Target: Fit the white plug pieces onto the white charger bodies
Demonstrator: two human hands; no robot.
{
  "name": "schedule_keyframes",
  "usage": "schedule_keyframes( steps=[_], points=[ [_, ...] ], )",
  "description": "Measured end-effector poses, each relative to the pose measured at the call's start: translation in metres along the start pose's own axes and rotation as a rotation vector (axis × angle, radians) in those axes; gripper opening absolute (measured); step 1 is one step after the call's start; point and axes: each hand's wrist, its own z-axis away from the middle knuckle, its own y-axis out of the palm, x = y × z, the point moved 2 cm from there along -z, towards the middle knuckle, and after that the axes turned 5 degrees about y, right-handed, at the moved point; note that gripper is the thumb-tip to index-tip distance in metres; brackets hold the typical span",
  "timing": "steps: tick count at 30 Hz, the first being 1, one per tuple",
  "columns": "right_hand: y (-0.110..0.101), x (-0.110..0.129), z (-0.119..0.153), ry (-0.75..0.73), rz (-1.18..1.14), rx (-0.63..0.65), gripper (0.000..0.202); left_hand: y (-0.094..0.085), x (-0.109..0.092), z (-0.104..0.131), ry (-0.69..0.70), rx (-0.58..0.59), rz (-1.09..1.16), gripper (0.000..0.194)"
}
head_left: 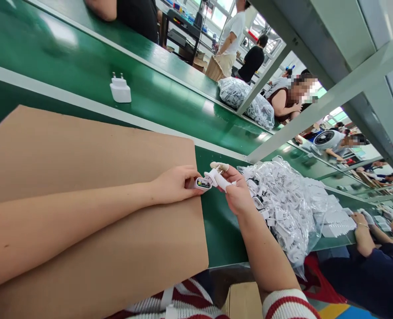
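My left hand (175, 185) is closed on a white charger housing (203, 183) near the right edge of the cardboard sheet. Its open end faces right and shows small electronic parts inside. Close beside it, my right hand (238, 188) pinches a white plug cover (213, 176) with metal pins. Whitish coverings sit on some of the right fingertips. Whether the two white pieces touch is hard to make out. A large clear plastic bag (287, 208) full of white charger parts lies just right of my right hand.
A brown cardboard sheet (93, 164) covers the bench under my left arm. A finished-looking white charger (120, 91) stands on the green belt (170, 104). Another filled bag (246, 99) lies beyond it. Metal posts (272, 137) rise at right; co-workers sit along the line.
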Motion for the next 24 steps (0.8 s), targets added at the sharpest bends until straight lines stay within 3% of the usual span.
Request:
schedule_keyframes(
  steps=[4, 10, 14, 17, 21, 24],
  points=[
    [-0.008, -0.013, -0.002, 0.107, -0.152, 0.052, 0.044, 0.000, 0.000, 0.000, -0.026, 0.004, 0.003, 0.037],
    [-0.012, -0.023, -0.006, -0.077, -0.116, -0.072, 0.034, 0.001, 0.000, 0.001, -0.045, -0.004, -0.021, 0.036],
    [-0.013, -0.023, -0.007, -0.218, 0.008, -0.213, 0.050, 0.001, 0.000, 0.001, -0.042, -0.007, -0.052, 0.039],
    [-0.015, -0.018, -0.002, -0.275, 0.143, -0.282, 0.039, 0.001, 0.000, 0.000, -0.048, 0.011, -0.048, 0.036],
    [-0.014, -0.011, 0.008, -0.414, 0.468, -0.245, 0.013, 0.002, 0.001, 0.000, -0.042, -0.001, -0.028, 0.039],
    [-0.009, -0.010, 0.012, -0.519, 0.627, -0.172, 0.021, 0.002, 0.001, 0.000, -0.028, -0.018, -0.010, 0.039]
  ],
)
